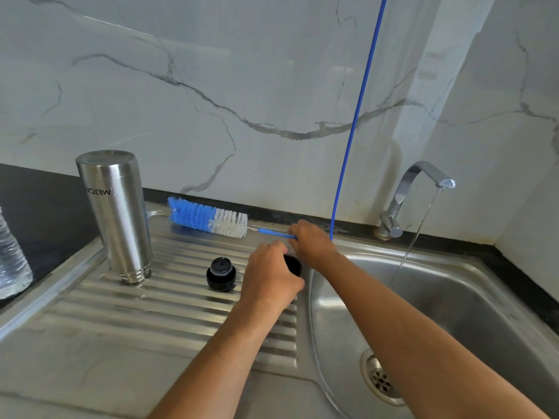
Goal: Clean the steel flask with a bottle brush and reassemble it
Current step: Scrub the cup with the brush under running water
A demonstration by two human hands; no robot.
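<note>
Your steel flask stands mouth-down on the ribbed drainboard, so the scrubbing looks finished and reassembly comes next. Your right hand curls around the blue handle of the bottle brush, whose bristles rest at the back of the board. Your left hand grips a black cup lid at the sink's edge. The black inner stopper sits apart, between flask and hands. Next, let go of the brush, turn the flask upright, screw in the stopper, then the lid. The tap is running; shut it.
</note>
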